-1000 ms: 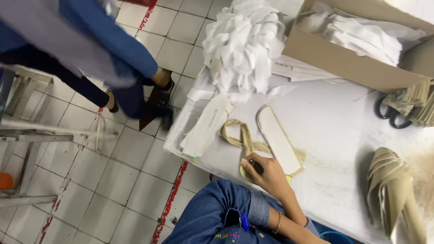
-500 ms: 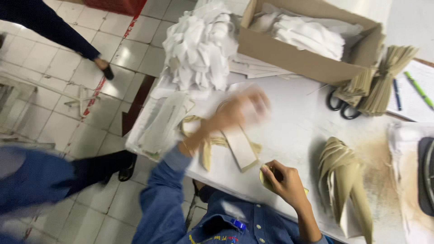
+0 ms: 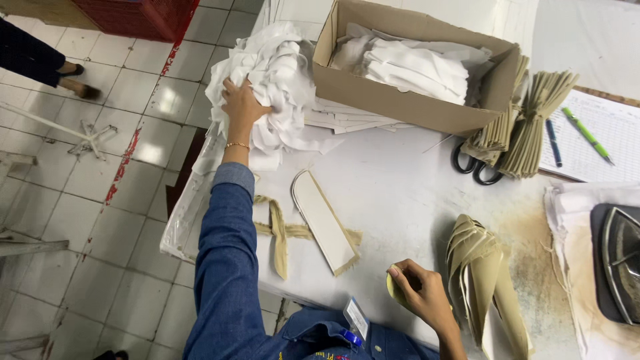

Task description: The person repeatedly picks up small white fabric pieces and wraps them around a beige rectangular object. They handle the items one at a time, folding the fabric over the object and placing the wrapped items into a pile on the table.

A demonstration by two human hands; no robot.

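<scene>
My left hand (image 3: 241,105) reaches out to the far left of the table and grips into a heap of white fabric pieces (image 3: 280,80). My right hand (image 3: 419,293) rests near the table's front edge, closed around a small yellow object (image 3: 392,288). Between them lies a long white insole-shaped piece (image 3: 323,223) on crossed beige fabric strips (image 3: 280,233). A fanned stack of beige pieces (image 3: 483,273) sits just right of my right hand.
An open cardboard box (image 3: 407,100) holds folded white pieces. Bundled beige strips (image 3: 533,127) and black scissors (image 3: 473,167) lie right of it, then a paper sheet with pens (image 3: 587,133). An iron (image 3: 620,260) sits at the right edge. Another person's legs (image 3: 40,63) stand at upper left.
My left arm has swung from above the white insole piece out to the white fabric heap and taken hold of it. My right hand stays near the front edge. The view has shifted.
</scene>
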